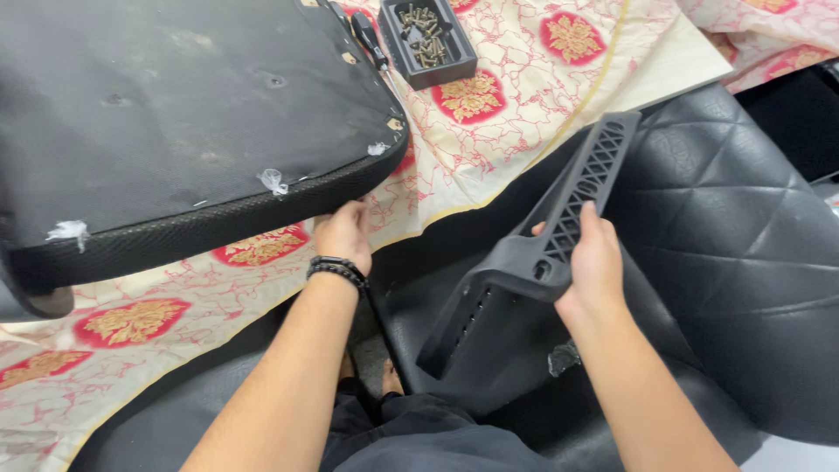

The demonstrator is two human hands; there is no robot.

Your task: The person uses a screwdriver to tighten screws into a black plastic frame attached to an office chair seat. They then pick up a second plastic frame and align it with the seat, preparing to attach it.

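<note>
From the head camera I see my left hand [343,234] gripping the edge of the upturned seat cushion [175,114] on the patterned cloth [489,140], while my right hand [594,262] clasps the black plastic armrest [542,262] over the black chair [743,236]. I'd keep the seat pinned steady and the armrest's holed end turned toward it; the screw tray [428,39] sits beyond.

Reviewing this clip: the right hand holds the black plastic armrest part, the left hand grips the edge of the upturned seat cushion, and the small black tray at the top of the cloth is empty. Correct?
Not quite. The head view shows the small black tray holds a heap of brass-coloured screws; it is not empty. The rest stands: the right hand holds the black plastic armrest part, and the left hand grips the edge of the upturned seat cushion.
</note>
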